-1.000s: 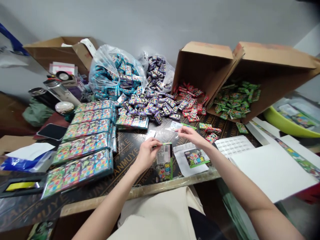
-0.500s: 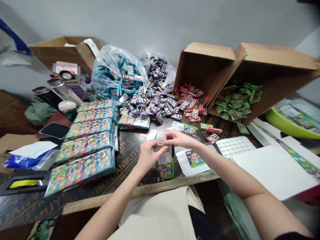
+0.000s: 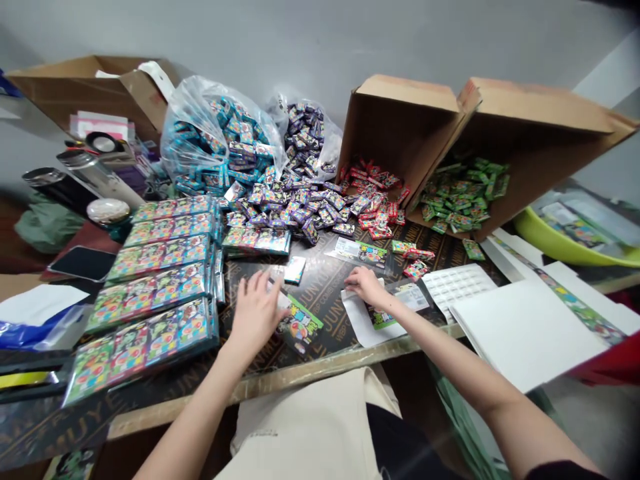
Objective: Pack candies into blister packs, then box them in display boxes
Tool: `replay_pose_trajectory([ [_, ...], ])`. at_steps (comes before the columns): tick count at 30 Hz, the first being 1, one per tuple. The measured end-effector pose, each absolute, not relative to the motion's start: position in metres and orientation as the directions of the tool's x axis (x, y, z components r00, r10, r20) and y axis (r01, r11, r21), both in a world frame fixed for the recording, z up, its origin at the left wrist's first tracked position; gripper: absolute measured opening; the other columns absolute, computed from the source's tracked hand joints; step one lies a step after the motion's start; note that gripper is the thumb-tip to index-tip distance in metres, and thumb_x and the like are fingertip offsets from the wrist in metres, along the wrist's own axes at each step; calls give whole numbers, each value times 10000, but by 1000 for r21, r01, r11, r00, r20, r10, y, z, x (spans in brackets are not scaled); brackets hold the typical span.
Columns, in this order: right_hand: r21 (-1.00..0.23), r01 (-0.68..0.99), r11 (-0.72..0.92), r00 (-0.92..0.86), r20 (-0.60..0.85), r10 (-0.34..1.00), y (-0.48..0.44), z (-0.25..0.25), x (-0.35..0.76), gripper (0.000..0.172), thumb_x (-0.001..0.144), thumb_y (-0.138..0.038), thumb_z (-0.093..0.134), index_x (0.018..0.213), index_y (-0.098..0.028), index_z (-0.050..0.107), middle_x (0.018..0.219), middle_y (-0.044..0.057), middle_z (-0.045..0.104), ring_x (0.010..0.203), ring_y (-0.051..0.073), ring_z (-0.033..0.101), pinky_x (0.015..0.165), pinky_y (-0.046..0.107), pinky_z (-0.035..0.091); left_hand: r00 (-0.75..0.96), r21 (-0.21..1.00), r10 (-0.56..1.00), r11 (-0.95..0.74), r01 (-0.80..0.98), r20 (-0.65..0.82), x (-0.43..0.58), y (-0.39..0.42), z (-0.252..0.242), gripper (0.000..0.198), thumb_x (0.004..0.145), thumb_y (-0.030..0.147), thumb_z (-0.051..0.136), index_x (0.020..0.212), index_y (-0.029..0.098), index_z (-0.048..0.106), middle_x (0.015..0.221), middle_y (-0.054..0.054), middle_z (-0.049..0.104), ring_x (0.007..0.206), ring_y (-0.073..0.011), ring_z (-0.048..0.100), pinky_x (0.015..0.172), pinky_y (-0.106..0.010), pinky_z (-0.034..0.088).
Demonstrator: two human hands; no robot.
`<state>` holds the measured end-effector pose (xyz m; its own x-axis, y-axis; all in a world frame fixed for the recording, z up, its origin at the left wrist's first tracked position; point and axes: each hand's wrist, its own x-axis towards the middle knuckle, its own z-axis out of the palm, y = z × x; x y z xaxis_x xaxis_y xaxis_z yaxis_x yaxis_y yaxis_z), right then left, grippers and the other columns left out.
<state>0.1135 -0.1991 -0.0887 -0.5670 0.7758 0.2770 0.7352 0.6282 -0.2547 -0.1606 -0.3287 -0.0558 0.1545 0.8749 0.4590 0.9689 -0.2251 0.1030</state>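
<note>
Green packet (image 3: 301, 325), corner hidden by left hand (image 3: 255, 313)

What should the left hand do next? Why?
I think it should probably pick up the green printed packet. The left hand is right beside it with its fingers spread open, and the packet lies by itself at an angle on the dark plywood board, apart from the neat rows of packs further left.

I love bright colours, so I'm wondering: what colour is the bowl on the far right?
The bowl is lime green; it shows best in the head view, at the far right.
</note>
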Motion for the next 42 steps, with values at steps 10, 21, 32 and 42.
replay_pose_trajectory([
  [10,-54,701,711,-646,375,665,-213,-124,111,221,845,-144,438,711,-164,612,720,61,568,730,180,488,698,303,355,596,262,802,-571,778,-22,-130,-294,-94,624,389,331,814,945,173,577,925,-74,571,872,-266,525,807,-405,387],
  [21,-106,685,721,-658,336,674,-209,-119,112,133,838,-208,384,741,-205,474,724,56,563,695,201,513,689,329,375,-14,791,869,-444,420,495,-150,-322,-39,264,755,212,594,1015,190,630,881,-42,563,858,-169,535,793,-289,410],
  [32,-299,764,572,-536,200,820,-193,-116,122,111,810,-357,385,812,-253,425,668,38,626,605,231,598,579,322,391,-130,765,814,-462,449,567,-144,-331,-57,150,648,199,704,795,169,708,727,-41,617,695,-156,569,660,-266,438],
  [42,-743,315,591,-587,336,736,-224,-4,67,180,806,-355,460,752,-184,454,952,75,596,1014,206,528,811,331,412,-94,755,825,-457,471,558,-146,-332,-50,70,644,163,693,708,149,669,667,-18,579,657,-143,541,622,-259,416],
])
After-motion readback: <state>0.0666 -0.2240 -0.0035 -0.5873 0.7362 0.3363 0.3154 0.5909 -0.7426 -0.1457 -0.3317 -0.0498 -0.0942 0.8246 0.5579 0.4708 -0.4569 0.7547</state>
